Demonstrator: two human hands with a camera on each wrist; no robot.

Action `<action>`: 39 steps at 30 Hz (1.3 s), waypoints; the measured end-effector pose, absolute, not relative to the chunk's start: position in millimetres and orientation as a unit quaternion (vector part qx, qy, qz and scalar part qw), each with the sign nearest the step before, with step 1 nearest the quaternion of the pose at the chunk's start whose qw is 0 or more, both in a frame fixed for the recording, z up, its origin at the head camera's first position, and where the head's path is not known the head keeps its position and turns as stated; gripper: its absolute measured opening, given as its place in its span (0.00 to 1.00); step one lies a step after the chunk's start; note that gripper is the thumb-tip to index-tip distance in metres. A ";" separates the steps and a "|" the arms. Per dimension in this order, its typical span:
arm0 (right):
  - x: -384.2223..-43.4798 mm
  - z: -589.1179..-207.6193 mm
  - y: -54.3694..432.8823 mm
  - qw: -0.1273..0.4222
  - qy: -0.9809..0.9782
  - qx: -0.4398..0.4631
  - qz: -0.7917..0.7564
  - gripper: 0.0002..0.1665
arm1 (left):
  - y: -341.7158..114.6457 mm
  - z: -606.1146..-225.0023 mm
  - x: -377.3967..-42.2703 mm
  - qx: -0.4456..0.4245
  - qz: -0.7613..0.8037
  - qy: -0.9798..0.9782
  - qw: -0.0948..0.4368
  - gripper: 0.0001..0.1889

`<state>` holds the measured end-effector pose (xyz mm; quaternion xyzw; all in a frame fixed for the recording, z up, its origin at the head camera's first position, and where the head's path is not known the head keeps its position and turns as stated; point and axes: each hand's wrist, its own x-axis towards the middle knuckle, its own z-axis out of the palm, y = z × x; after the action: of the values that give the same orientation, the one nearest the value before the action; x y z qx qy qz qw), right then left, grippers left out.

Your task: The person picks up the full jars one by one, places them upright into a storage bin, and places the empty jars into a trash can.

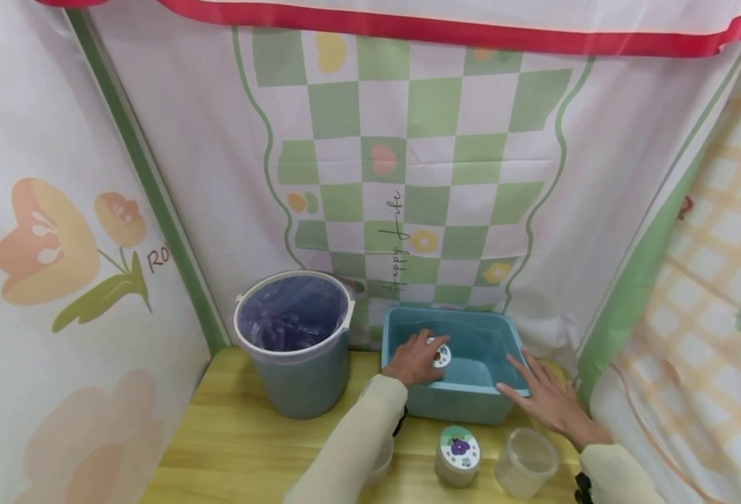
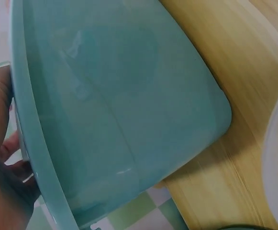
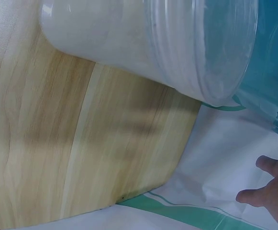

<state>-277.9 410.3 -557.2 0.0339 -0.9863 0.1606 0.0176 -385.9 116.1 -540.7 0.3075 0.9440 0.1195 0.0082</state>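
Observation:
My left hand [image 1: 414,359] reaches over the front rim of a blue-green plastic bin [image 1: 442,406] and grips a round lid [image 1: 443,355] with a printed picture, low inside it. Whether a jar sits under that lid I cannot tell. In the left wrist view the bin's outer wall [image 2: 129,105] hides part of the hand. Fingers spread, my right hand [image 1: 549,400] lies at the bin's right front corner, fingertips right at the rim. In front of the bin stand a jar [image 1: 457,458] with a purple-flower lid and a clear, lidless jar [image 1: 526,463].
A grey-blue bucket [image 1: 307,385] lined with a purple bag stands left of the bin. Another clear container [image 1: 379,465] shows partly behind my left sleeve. The wooden table [image 1: 219,434] backs onto a patterned cloth curtain [image 1: 433,161], with cloth on both sides as well.

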 end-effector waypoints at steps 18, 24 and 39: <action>-274.6 -561.6 410.4 0.020 -0.985 0.031 0.166 0.53 | 124.7 -548.6 -395.5 0.257 0.119 0.958 0.043 0.47; -275.8 -560.2 410.9 0.022 -0.986 0.029 0.164 0.54 | 125.7 -536.6 -395.8 0.255 0.130 0.956 0.056 0.48; -278.5 -560.4 410.0 0.025 -0.987 0.037 0.156 0.53 | 104.4 -532.7 -389.5 0.293 0.118 0.947 0.052 0.39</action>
<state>-278.5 410.0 -560.4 0.0369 -0.9867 0.1563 0.0250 -389.5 104.4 -532.7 0.2929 0.9474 0.1178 0.0523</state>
